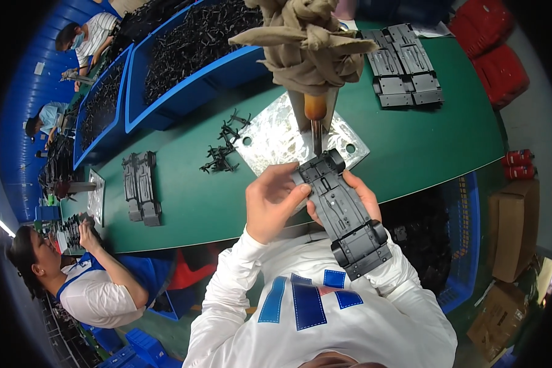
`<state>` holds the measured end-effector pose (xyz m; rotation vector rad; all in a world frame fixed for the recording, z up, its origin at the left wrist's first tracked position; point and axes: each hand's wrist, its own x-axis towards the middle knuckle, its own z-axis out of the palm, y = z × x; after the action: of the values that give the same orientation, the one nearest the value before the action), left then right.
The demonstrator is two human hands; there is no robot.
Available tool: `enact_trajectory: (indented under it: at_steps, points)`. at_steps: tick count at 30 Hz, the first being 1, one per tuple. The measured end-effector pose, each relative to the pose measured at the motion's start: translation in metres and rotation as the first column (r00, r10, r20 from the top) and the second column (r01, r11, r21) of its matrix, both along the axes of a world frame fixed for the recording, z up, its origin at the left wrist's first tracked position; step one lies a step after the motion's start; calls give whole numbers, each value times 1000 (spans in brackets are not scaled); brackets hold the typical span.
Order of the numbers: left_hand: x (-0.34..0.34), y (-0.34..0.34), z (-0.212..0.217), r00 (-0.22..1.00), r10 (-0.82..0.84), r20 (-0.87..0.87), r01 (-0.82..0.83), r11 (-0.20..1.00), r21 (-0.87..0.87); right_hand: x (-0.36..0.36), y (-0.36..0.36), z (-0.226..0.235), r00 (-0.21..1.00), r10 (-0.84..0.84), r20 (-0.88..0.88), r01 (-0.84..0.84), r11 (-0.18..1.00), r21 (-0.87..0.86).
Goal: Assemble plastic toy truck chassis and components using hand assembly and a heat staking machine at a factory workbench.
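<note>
Between my two hands is a black plastic toy car chassis [343, 211] with wheels at both ends. My left hand [271, 202] grips its upper left side, thumb laid on the face. My right hand [363, 195] wraps the right edge from beneath, its fingers partly hidden. The chassis' far end is right at the tip of a vertical metal tool bit [316, 138] hanging from a machine head wrapped in beige cloth [316, 55]; I cannot tell whether they touch. Beneath the bit lies a shiny metal plate [270, 135]. Small black parts [221, 158] lie beside its left edge.
Chassis pieces lie on the green table [190, 208] at left [141, 187] and far right [405, 64]. Blue bins [190, 92] of black parts line the back. A blue basket [466, 245] stands below right. A co-worker [98, 276] sits at left; two people are farther off.
</note>
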<state>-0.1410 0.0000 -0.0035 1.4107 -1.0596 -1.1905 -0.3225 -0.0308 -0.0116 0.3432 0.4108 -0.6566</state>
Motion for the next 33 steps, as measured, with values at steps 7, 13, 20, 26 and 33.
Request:
enact_trajectory:
  at_steps: [7, 13, 20, 26, 33]
  points:
    - [1, -1, 6, 987, 48, -155, -44, 999, 29, 4, 3, 9, 999, -30, 37, 27, 997, 68]
    - [5, 0, 6, 991, 56, -125, -57, 998, -3, 6, 5, 17, 999, 14, 38, -17, 997, 82]
    - [5, 0, 8, 984, 61, -168, -63, 998, -8, 6, 5, 21, 999, 3, 34, -7, 994, 108]
    - [5, 0, 9, 982, 62, -178, -65, 998, -10, 6, 5, 21, 998, 3, 68, -11, 993, 113]
    - [4, -1, 9, 983, 62, -174, -66, 998, -14, 6, 5, 20, 997, 0, 73, -8, 994, 105]
